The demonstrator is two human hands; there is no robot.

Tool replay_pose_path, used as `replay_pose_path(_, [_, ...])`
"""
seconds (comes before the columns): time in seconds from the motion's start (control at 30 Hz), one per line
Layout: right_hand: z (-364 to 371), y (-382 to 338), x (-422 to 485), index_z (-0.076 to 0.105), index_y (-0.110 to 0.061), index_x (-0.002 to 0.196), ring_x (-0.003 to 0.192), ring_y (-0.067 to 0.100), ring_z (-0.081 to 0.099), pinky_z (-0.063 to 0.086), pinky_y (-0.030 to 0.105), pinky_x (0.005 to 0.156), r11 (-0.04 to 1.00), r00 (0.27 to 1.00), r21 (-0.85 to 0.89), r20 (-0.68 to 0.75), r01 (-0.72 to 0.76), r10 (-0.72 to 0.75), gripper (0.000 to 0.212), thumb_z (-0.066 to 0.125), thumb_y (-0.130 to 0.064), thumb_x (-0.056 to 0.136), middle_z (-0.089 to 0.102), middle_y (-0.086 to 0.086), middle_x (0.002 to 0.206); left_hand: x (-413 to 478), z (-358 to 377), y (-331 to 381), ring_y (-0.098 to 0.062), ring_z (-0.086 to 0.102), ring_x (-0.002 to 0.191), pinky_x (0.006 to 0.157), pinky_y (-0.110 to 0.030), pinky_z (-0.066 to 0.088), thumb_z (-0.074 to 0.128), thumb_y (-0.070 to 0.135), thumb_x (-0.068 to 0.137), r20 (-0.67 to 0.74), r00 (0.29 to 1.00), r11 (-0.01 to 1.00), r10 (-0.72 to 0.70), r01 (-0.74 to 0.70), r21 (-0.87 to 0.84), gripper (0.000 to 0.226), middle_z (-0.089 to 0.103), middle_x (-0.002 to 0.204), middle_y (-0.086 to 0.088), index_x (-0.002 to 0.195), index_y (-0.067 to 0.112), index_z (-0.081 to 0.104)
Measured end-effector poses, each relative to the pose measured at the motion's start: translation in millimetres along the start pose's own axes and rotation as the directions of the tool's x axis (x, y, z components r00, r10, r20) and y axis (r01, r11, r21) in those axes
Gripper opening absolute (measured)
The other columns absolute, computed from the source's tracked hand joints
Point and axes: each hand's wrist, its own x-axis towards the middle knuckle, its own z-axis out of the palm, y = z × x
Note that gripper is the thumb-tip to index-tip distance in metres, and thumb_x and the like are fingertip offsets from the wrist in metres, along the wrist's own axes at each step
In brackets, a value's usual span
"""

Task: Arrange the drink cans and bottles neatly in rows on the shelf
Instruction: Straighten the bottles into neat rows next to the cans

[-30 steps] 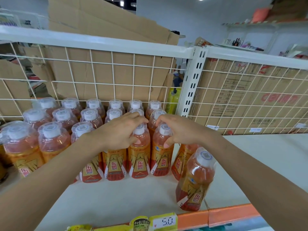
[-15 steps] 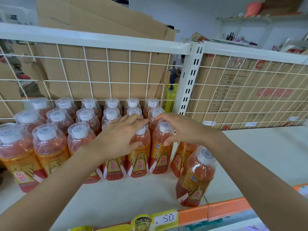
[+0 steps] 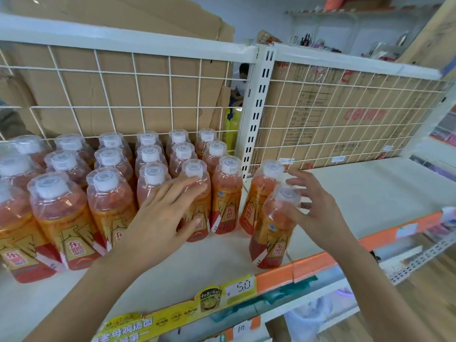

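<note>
L fingers (image 3: 183, 185) lie straight, released, tips flat on the shoulder of a front-row bottle (image 3: 197, 213), gripping nothing. L hand (image 3: 160, 218) looks to be bracing that row. R fingers (image 3: 299, 180) are spread and loosely bent, released, just beside the cap of the near stray bottle (image 3: 272, 233). Can't tell if they touch it; not wrapped round it. R hand (image 3: 320, 215) hovers right of it.

That stray stands near the front edge of the shelf (image 3: 370, 193), apart from the block of bottles (image 3: 108, 169) packed in rows on the left. A far stray bottle (image 3: 259, 201) stands between it and the block, just right of the front row's end.

Step in hand, prob.: take the near stray & add it to a row. Do it well: close round the shoulder below the cap, thumb opposite, lift rather than drag (tall, narrow, prob. tippy). Keep L hand on the row vs. dominoes. Far stray blocks the direct path, so slot that one first or go over it.

Around: wire grid (image 3: 153, 99) & upright post (image 3: 257, 114) at the back, cardboard boxes (image 3: 333, 107) behind, orange rail (image 3: 315, 264) & price strip (image 3: 240, 285) along the near edge.
</note>
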Motion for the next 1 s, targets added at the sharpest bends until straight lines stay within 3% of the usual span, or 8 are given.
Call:
replay_pose_path(0.2, [32.7, 7.7, -20.1, 0.038, -0.022, 0.126, 0.101, 0.015, 0.056, 0.050, 0.033, 0.085, 0.975, 0.973, -0.006, -0.072, -0.221, 0.220, 0.068, 0.077, -0.035, 0.072, 0.050, -0.011, 0.107, -35.2, 5.6, -5.1, -0.013, 0.037, 0.124, 0.099, -0.034, 0.034, 0.038, 0.045, 0.085, 0.025, 0.999, 0.998, -0.022, 0.023, -0.053, 0.054, 0.044, 0.138, 0.003, 0.133, 0.021, 0.045])
replay_pose_path(0.53, [83.1, -38.7, -32.0, 0.038, -0.037, 0.116, 0.101, 0.007, 0.059, 0.051, 0.028, 0.088, 0.991, 0.992, 0.112, 0.111, -0.074, 0.062, 0.067, 0.080, -0.045, 0.064, 0.058, -0.018, 0.108, -77.6, -3.1, -7.4, 0.012, 0.025, 0.125, 0.101, -0.022, 0.031, 0.038, 0.067, 0.076, 0.144, 0.977, 0.914, -0.158, 0.200, -0.353, 0.064, 0.025, 0.138, 0.032, 0.136, 0.049, 0.024])
replay_pose_path(0.63, [111.6, -66.2, -36.8, 0.042, -0.036, 0.114, 0.099, -0.004, 0.058, 0.046, 0.014, 0.082, 0.978, 0.980, 0.206, 0.189, 0.017, -0.057, 0.066, 0.080, -0.048, 0.062, 0.059, -0.024, 0.104, -85.1, 0.9, -0.1, 0.025, 0.020, 0.122, 0.099, -0.002, 0.021, 0.048, 0.083, 0.060, 0.250, 0.946, 0.813, -0.206, 0.307, -0.495, 0.081, 0.016, 0.132, 0.050, 0.129, 0.060, 0.011])
replay_pose_path(0.7, [131.8, -80.6, -41.2, 0.045, -0.034, 0.117, 0.100, -0.008, 0.056, 0.045, 0.011, 0.081, 0.957, 0.963, 0.283, 0.235, 0.064, -0.133, 0.068, 0.075, -0.055, 0.060, 0.061, -0.024, 0.106, -89.2, 6.6, 4.3, 0.026, 0.032, 0.116, 0.090, 0.003, 0.028, 0.072, 0.067, 0.058, 0.258, 0.933, 0.663, -0.252, 0.361, -0.656, 0.091, 0.030, 0.121, 0.055, 0.127, 0.054, 0.014])
replay_pose_path(0.77, [148.3, -89.2, -45.0, 0.046, -0.032, 0.119, 0.102, -0.006, 0.056, 0.046, 0.015, 0.084, 0.943, 0.949, 0.319, 0.259, 0.091, -0.179, 0.069, 0.069, -0.061, 0.061, 0.061, -0.021, 0.109, -95.7, 15.0, 3.1, 0.016, 0.049, 0.108, 0.087, -0.006, 0.042, 0.084, 0.039, 0.055, 0.214, 0.902, 0.519, -0.376, 0.396, -0.757, 0.095, 0.047, 0.114, 0.045, 0.128, 0.043, 0.023])
replay_pose_path(0.83, [156.7, -90.0, -47.3, 0.046, -0.035, 0.119, 0.104, -0.004, 0.056, 0.048, 0.021, 0.087, 0.931, 0.941, 0.351, 0.271, 0.101, -0.204, 0.060, 0.065, -0.061, 0.068, 0.060, -0.020, 0.113, -102.0, 19.9, -1.7, 0.003, 0.059, 0.103, 0.088, -0.022, 0.050, 0.082, 0.041, 0.048, 0.166, 0.856, 0.450, -0.490, 0.411, -0.793, 0.092, 0.060, 0.109, 0.028, 0.126, 0.038, 0.034])
replay_pose_path(0.9, [154.2, -81.5, -48.2, 0.047, -0.035, 0.123, 0.110, -0.004, 0.053, 0.050, 0.028, 0.091, 0.924, 0.956, 0.364, 0.210, 0.117, -0.204, 0.054, 0.058, -0.058, 0.075, 0.056, -0.020, 0.121, -106.0, 21.6, -5.9, -0.001, 0.060, 0.102, 0.088, -0.024, 0.050, 0.080, 0.045, 0.045, 0.165, 0.836, 0.423, -0.523, 0.423, -0.801, 0.087, 0.063, 0.107, 0.023, 0.120, 0.047, 0.035])
replay_pose_path(1.0, [133.2, -53.1, -41.9, 0.048, -0.035, 0.122, 0.112, 0.005, 0.054, 0.049, 0.038, 0.093, 0.942, 0.975, 0.275, -0.160, 0.193, -0.153, 0.042, 0.054, -0.046, 0.083, 0.048, -0.027, 0.123, -106.7, 19.7, -7.2, 0.013, 0.055, 0.102, 0.081, -0.008, 0.044, 0.077, 0.052, 0.043, 0.179, 0.828, 0.432, -0.531, 0.447, -0.783, 0.084, 0.056, 0.105, 0.040, 0.114, 0.054, 0.031])
